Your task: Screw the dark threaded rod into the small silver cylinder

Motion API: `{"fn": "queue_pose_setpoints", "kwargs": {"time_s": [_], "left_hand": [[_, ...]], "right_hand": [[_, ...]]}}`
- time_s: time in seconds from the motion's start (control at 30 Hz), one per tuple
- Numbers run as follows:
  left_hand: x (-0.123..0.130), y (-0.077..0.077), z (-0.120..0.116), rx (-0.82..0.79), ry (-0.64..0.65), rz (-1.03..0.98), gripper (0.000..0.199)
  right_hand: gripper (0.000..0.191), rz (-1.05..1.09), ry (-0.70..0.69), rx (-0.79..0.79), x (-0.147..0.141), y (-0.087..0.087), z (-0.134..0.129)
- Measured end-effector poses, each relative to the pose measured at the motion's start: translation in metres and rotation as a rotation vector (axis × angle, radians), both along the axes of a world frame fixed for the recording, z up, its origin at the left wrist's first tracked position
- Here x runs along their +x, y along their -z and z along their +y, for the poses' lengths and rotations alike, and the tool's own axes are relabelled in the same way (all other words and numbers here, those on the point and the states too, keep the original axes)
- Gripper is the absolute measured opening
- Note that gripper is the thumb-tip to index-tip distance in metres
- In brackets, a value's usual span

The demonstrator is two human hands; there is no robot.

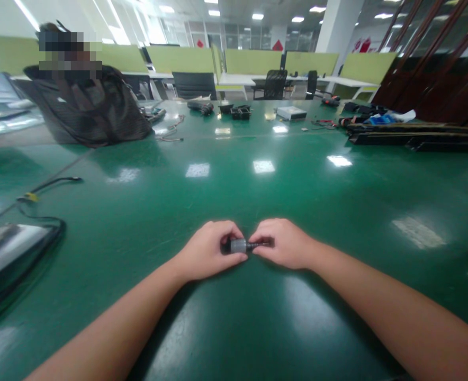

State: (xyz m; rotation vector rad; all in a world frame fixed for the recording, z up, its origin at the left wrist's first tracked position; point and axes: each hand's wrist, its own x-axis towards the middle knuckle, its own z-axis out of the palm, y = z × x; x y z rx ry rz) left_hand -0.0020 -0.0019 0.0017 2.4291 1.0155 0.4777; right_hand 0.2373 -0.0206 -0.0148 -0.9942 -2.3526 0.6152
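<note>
Small grey cylinder (239,245), left hand (208,254) grip pinching it, right hand (284,244) grip pinching its tip

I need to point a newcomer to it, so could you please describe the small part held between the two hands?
On the big green table, look near its front edge, where the left hand and right hand meet. Between them sits a small grey cylinder with a thin dark stem, the only thing there; everything else lies far off.
</note>
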Motion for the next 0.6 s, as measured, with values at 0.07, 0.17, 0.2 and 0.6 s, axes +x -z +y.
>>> {"fn": "queue_pose_setpoints", "kwargs": {"time_s": [0.07, 0.17, 0.2, 0.6], "left_hand": [[0.0003, 0.0002, -0.0001, 0.005, -0.003, 0.003, 0.023], [0.0004, 0.0005, 0.0000, 0.004, -0.014, 0.012, 0.024], [0.0003, 0.0006, 0.0002, 0.003, -0.015, 0.014, 0.024], [-0.0005, 0.0002, 0.0013, -0.008, 0.000, 0.026, 0.026]], "right_hand": [[0.010, -0.005, -0.002, 0.009, 0.0004, 0.0012, 0.0004], [0.011, -0.005, -0.003, 0.009, 0.0005, 0.0019, 0.0005], [0.011, -0.003, -0.004, 0.008, 0.0005, 0.0019, 0.0004], [0.012, -0.015, -0.001, -0.001, 0.0018, -0.0040, -0.0017]]}}
